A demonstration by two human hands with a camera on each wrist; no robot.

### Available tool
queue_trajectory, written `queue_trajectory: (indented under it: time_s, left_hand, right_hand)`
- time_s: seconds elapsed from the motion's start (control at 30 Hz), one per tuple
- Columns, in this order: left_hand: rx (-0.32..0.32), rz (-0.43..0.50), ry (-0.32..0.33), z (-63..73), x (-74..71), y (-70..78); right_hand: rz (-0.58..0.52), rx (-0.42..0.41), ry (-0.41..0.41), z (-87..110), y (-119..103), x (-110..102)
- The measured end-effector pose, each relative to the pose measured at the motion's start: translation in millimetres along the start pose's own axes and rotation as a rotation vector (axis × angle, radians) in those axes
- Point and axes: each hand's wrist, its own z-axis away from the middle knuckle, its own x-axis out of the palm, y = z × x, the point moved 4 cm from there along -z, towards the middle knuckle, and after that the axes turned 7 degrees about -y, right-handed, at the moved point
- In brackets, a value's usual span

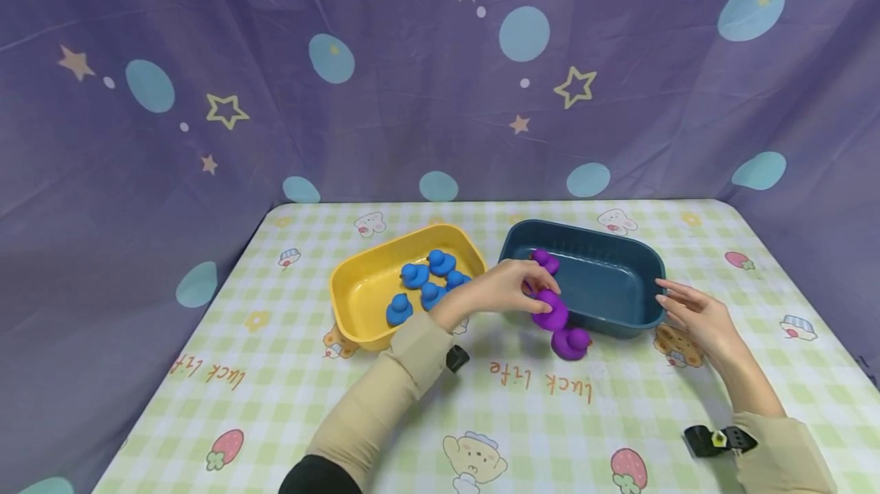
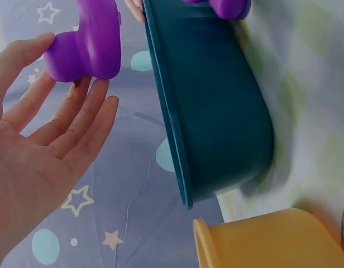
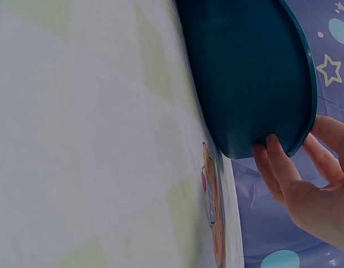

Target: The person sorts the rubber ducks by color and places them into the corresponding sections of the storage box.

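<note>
My left hand (image 1: 512, 288) pinches a purple rubber duck (image 1: 551, 311) between thumb and fingers, just above the near left rim of the teal basin (image 1: 622, 246). In the left wrist view, the held duck (image 2: 85, 47) sits at the fingertips. Below it, a second purple duck (image 1: 571, 343) rests on the tablecloth by the basin's near side. Inside the basin, near its left end, another purple duck (image 1: 545, 261) is partly covered by my hand. With fairly straight fingers, my right hand (image 1: 701, 318) touches the basin's right end; the right wrist view shows fingertips (image 3: 272, 142) against its wall.
To the left stands a yellow basin (image 1: 351, 269) holding several blue ducks (image 1: 415, 276), some partly behind my left forearm. A checkered tablecloth (image 1: 289, 402) covers the table. Behind it hangs a purple curtain (image 1: 412, 135) with stars and ovals.
</note>
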Motion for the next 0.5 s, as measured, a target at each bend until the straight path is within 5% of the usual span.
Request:
queue_trajectory:
  time_s: [0.5]
  left_hand:
    - [-0.003,-0.072,-0.013,-25.6,-8.2,-0.4]
  right_hand:
    - [0.002,0.008,0.011,-0.3,0.0,-0.2]
